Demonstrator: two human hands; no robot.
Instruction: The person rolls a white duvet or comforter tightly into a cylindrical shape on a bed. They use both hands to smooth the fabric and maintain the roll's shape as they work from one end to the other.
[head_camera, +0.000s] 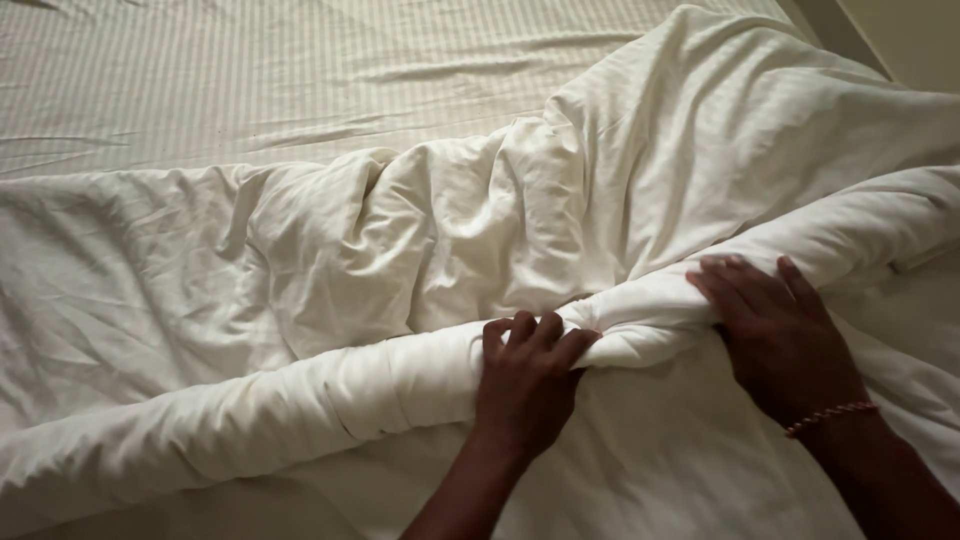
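A bed (250, 70) fills the frame, its pale striped sheet bare across the upper left. Over it lies a crumpled white duvet (600, 190), bunched in folds through the middle and rising toward the upper right. Its near edge is rolled into a thick ridge running from the lower left up to the right edge. A strip of plain wall (920, 35) shows in the top right corner. The left hand (525, 380), low centre, curls its fingers over the roll, the grip pinching the cloth. The right hand (775, 330), lower right, lies flat on the roll, fingers spread. A thin beaded bracelet (830, 415) circles its wrist.
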